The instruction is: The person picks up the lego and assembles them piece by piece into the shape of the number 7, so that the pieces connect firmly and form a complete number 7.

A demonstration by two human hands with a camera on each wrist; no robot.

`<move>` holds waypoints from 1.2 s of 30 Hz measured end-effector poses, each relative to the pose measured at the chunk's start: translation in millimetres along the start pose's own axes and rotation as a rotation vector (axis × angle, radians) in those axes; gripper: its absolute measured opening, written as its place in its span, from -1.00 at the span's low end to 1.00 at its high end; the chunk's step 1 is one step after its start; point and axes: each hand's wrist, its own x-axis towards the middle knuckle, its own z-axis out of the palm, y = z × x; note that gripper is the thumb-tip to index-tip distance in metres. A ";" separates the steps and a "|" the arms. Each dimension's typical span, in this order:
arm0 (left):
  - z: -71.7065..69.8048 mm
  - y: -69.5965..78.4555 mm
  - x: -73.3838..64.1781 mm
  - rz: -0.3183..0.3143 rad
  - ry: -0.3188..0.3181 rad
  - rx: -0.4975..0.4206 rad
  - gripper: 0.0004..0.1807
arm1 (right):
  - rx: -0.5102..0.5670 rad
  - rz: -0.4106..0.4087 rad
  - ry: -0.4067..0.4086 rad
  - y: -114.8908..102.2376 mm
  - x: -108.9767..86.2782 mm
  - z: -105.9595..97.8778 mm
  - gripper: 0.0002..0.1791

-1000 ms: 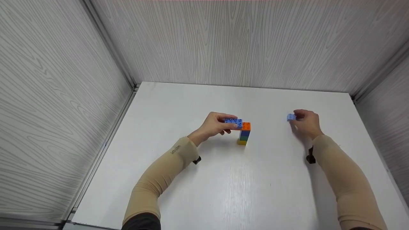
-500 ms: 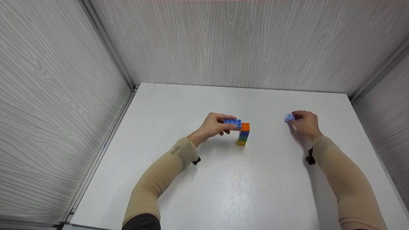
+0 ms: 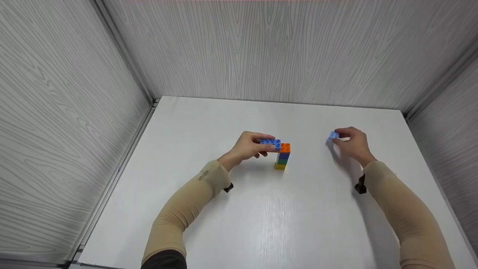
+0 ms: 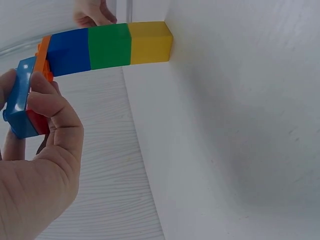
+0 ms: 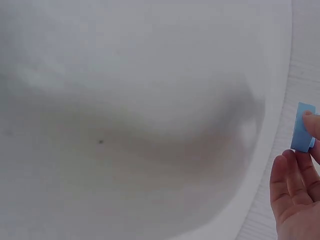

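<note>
My left hand [image 3: 244,146] grips a long blue brick [image 3: 269,142] between thumb and fingers, at the top of a small brick tower. Beside and under that brick is an orange brick [image 3: 285,146]. Below it come dark blue [image 4: 69,51], green [image 4: 110,46] and yellow bricks [image 4: 150,43], the yellow one standing on the table. A red brick [image 4: 38,121] shows under the blue one in the left wrist view. Farther right, my right hand [image 3: 353,142] pinches a small light blue brick [image 3: 331,136], tilted, its shadow falling on the tabletop.
The white table [image 3: 239,228] has a back panel [image 3: 239,52] of pale wood grain behind it. Similar panels rise along its left [image 3: 48,112] and right sides. Both forearms reach in from the front edge.
My right hand has moved a little left with the light blue brick, which has turned and now tilts. The left hand keeps its grip on the blue brick atop the tower.
</note>
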 end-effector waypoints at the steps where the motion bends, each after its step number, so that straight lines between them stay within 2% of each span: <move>1: 0.0 0.2 0.4 0.000 -0.002 -0.001 -0.45 | 0.009 -0.019 0.003 -1.8 -0.5 0.1 -0.52; 4: 0.4 0.2 1.6 0.002 -0.005 -0.005 -0.42 | 0.030 -0.049 0.004 -6.6 -1.6 1.2 -0.53; 14: 3.5 0.6 4.0 -0.009 0.013 -0.013 -0.56 | 0.065 -0.102 -0.015 -25.0 -7.4 7.4 -0.57; 25: 3.2 2.4 3.5 0.008 0.001 -0.017 -0.51 | 0.160 -0.206 -0.061 -62.3 -16.5 13.1 -0.63; 36: 3.3 1.6 4.0 0.015 -0.001 -0.024 -0.54 | 0.171 -0.269 -0.096 -91.1 -24.1 19.9 -0.63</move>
